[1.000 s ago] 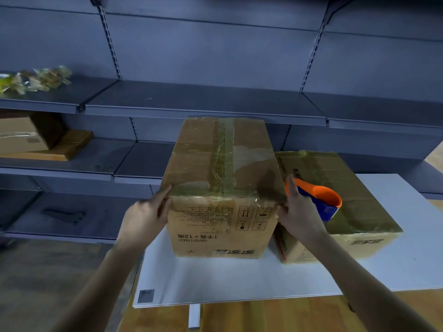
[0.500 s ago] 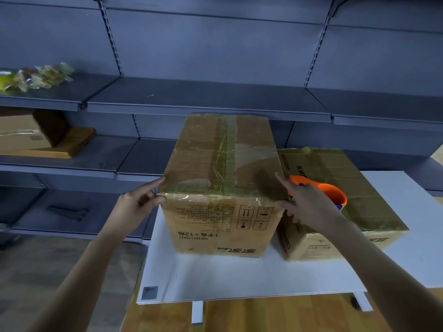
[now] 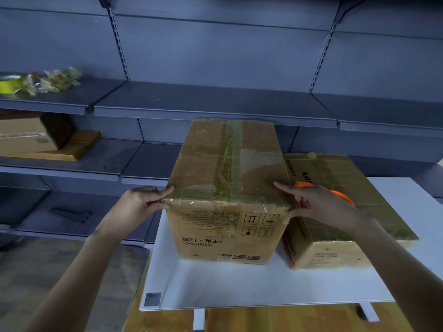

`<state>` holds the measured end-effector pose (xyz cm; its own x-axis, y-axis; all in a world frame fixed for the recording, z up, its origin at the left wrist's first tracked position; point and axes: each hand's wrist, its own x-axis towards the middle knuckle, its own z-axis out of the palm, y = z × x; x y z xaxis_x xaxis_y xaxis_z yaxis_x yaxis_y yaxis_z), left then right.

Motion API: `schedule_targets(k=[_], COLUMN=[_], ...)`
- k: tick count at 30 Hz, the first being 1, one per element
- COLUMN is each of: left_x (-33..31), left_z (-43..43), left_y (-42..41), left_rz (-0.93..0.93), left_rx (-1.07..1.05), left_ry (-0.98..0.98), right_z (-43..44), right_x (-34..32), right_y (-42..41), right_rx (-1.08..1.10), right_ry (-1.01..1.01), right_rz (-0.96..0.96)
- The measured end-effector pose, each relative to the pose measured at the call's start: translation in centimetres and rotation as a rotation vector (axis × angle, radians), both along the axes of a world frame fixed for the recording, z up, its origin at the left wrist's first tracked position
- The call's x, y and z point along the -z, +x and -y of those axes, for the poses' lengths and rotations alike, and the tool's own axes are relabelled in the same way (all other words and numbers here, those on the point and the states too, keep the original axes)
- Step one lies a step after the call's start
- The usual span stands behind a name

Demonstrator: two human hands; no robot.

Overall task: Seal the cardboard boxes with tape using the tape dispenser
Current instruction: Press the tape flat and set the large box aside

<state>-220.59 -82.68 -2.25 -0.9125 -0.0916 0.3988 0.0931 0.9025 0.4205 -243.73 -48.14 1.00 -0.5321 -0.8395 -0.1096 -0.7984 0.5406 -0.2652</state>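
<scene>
Head view: glossy-taped brown cardboard box [image 3: 211, 164], long axis pointing away; left grip [image 3: 139, 203] and right grip [image 3: 316, 202], released, press its corners.

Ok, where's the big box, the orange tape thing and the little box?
big box [image 3: 208, 164], head view, top face.
tape dispenser [image 3: 345, 198], head view, orange rim.
little box [image 3: 340, 171], head view, top face.

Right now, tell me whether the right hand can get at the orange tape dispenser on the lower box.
Probably yes. The right hand rests at the near right corner of the tall cardboard box, and the orange tape dispenser lies just behind it on the lower cardboard box, with nothing between.
</scene>
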Motion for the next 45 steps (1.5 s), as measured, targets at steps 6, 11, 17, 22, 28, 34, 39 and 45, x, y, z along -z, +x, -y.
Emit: schedule_targets(k=[6,11,17,22,28,34,39,45], left_x=[-0.8,-0.5,-1.3,-1.1,-0.2,-1.4,-0.9,-1.6], left_z=[-0.1,-1.6,-3.7,-4.8,-5.1,-8.1,-8.9,-8.4], left_y=[-1.0,-0.5,-2.1,-6.9,-6.7,-8.3,-9.9,-9.3], left_rz=[0.076,-0.024,-0.018,0.266,0.214,0.195,0.311,0.387], left_rx=[-0.082,-0.166,-0.15,0.022,-0.005,0.066,0.039,0.114], left_ry=[0.101,-0.038,-0.386,-0.604,-0.669,-0.684,-0.674,-0.553], right_z=[-0.3,-0.4,1.3,4.7,5.4,8.1,8.7,8.4], right_x=[0.8,1.0,0.3,1.2,2.1,1.3,1.8,1.1], right_y=[-0.3,0.0,1.6,1.9,2.4,4.1,3.8,2.8], right_rx=[0.018,0.045,0.001,-0.193,-0.248,-0.319,-0.277,-0.263], right_ry=[-0.14,-0.155,-0.1,0.022,0.085,0.035,0.057,0.009], right_rz=[0.145,0.077,-0.416,-0.35,-0.507,-0.445,-0.459,-0.174])
